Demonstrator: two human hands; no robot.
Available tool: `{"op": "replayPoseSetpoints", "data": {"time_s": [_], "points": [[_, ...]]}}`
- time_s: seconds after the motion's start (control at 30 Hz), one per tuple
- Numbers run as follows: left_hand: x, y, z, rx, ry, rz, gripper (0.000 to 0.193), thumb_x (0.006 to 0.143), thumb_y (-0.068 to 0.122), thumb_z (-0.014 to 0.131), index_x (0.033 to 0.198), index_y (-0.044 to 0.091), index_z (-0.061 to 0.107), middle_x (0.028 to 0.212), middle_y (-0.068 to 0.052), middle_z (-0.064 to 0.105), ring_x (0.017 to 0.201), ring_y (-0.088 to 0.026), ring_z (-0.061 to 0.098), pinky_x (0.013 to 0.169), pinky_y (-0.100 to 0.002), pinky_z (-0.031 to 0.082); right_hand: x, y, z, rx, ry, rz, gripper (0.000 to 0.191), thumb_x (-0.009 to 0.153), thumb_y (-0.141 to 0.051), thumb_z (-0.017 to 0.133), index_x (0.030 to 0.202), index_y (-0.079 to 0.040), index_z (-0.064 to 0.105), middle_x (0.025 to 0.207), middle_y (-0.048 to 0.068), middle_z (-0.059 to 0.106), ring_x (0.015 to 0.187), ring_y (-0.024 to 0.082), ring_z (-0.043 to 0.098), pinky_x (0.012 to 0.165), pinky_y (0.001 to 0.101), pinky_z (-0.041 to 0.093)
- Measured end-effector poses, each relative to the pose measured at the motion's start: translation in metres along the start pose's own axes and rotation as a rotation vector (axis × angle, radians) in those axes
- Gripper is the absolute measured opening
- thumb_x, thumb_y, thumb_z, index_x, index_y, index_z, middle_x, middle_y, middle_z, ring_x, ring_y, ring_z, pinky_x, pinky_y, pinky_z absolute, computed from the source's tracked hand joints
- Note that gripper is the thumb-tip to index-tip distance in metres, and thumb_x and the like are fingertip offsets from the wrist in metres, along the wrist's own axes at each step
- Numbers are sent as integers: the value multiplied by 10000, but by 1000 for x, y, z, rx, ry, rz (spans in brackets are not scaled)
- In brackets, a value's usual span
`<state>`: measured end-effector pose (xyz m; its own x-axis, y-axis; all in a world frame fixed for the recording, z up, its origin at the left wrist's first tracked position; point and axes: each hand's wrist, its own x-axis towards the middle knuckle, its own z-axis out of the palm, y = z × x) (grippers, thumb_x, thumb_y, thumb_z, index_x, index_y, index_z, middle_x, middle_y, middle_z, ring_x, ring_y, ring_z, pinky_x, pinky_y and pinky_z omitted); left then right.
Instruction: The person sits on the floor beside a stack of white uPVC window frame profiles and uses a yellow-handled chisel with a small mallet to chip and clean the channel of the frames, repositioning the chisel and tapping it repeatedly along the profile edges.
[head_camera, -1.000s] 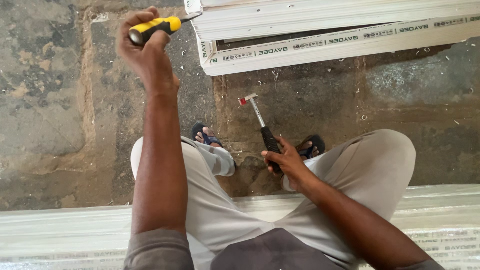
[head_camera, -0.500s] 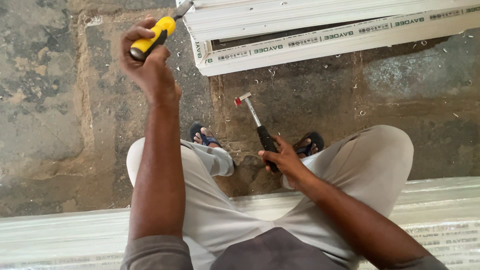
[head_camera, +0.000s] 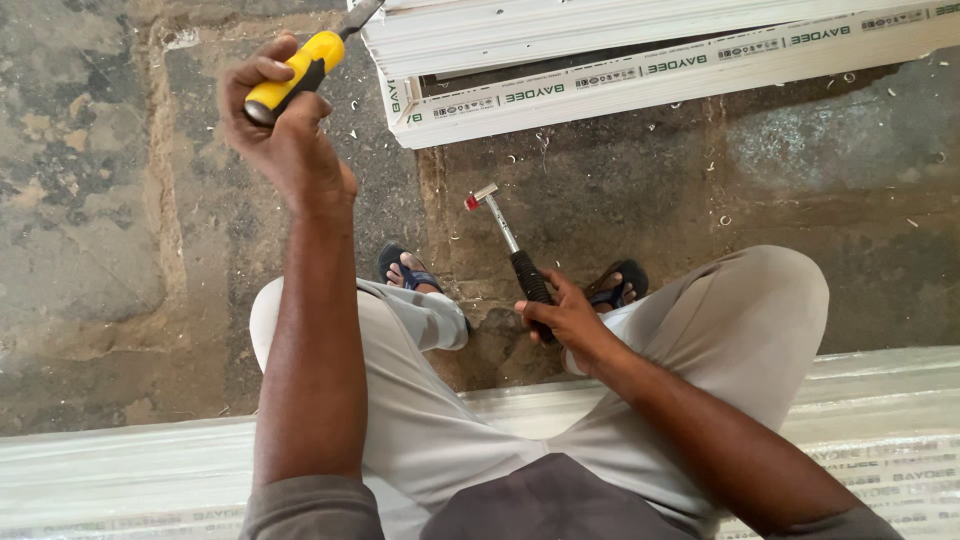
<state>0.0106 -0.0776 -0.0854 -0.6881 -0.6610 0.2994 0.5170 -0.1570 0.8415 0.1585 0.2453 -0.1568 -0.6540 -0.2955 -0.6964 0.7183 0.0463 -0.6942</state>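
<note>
My left hand (head_camera: 285, 130) is raised at the upper left, fingers wrapped around the yellow handle of a chisel-like tool (head_camera: 300, 72). Its metal blade points up and right to the corner of a stack of white plastic profiles (head_camera: 620, 60). My right hand (head_camera: 565, 315) rests low between my knees, gripping the black handle of a small hammer (head_camera: 505, 235). The hammer's red and white head lies close to the concrete floor, apart from the profiles.
I sit on a long white profile (head_camera: 120, 480) that runs across the bottom. My feet in dark sandals (head_camera: 410, 272) rest on rough concrete floor (head_camera: 90, 200). White shavings are scattered near the stacked profiles.
My left hand has tilted the yellow-handled tool, swinging its blade up and right toward the corner of the stacked profiles. The right hand and hammer have hardly moved.
</note>
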Motion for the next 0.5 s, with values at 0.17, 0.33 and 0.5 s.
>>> {"op": "replayPoseSetpoints", "data": {"time_s": [0.17, 0.33, 0.5], "points": [[-2, 0, 1, 24, 25, -9, 416, 687, -243, 435, 916, 44, 630, 1173, -206, 726, 1230, -363, 689, 765, -388, 620, -2, -1, 0, -26, 16, 27, 662, 832, -158, 768, 1418, -88, 468, 762, 24, 620, 575, 111, 575, 513, 262, 440], [-6, -5, 0, -67, -10, 20, 433, 653, -255, 426, 918, 39, 602, 1184, -192, 704, 1312, -373, 630, 1077, -488, 615, -1, 1, -2, -23, 5, 8, 647, 839, -149, 768, 1413, -55, 484, 758, 28, 609, 573, 116, 573, 508, 267, 437], [-6, -9, -1, -82, -38, 44, 439, 645, -255, 427, 928, 37, 593, 1196, -192, 701, 1354, -385, 606, 1195, -534, 546, -1, 3, -2, -24, 3, 2, 656, 833, -125, 766, 1419, -72, 475, 754, 34, 609, 572, 117, 571, 513, 267, 444]]}}
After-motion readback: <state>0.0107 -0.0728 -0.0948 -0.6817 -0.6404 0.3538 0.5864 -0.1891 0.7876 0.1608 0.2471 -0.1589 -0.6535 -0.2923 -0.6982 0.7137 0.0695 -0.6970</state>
